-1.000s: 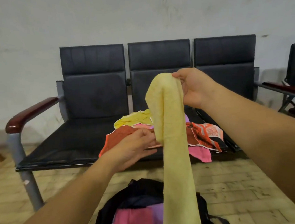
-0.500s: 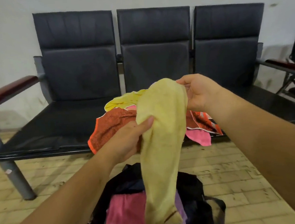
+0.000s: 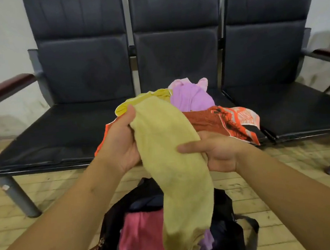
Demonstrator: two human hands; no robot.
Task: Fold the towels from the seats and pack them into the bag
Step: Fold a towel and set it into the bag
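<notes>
While a row of black seats (image 3: 85,131) carries a heap of coloured towels (image 3: 209,119), an open dark bag (image 3: 226,208) sits on the floor below. Over it hangs a pale yellow towel (image 3: 173,163), clasped by the left hand (image 3: 120,146) near its top and the right hand (image 3: 219,152) lower down, thumbs across it.

The bag (image 3: 224,205) stands open on the near floor (image 3: 47,195), yet its mouth is crowded: a pink towel (image 3: 141,235) fills the left part, and the yellow towel (image 3: 172,154) hangs down over the middle. The left hand (image 3: 120,146) and right hand (image 3: 217,152) grip that towel just above the bag. Farther off, a heap of towels (image 3: 194,101) covers the middle seat (image 3: 177,60) — the left seat (image 3: 61,129) and right seat (image 3: 289,111) offer open cushion. The left armrest (image 3: 5,88) and right armrest (image 3: 326,52) bar the bench ends, and a bench leg (image 3: 18,197) stands at the near left.
</notes>
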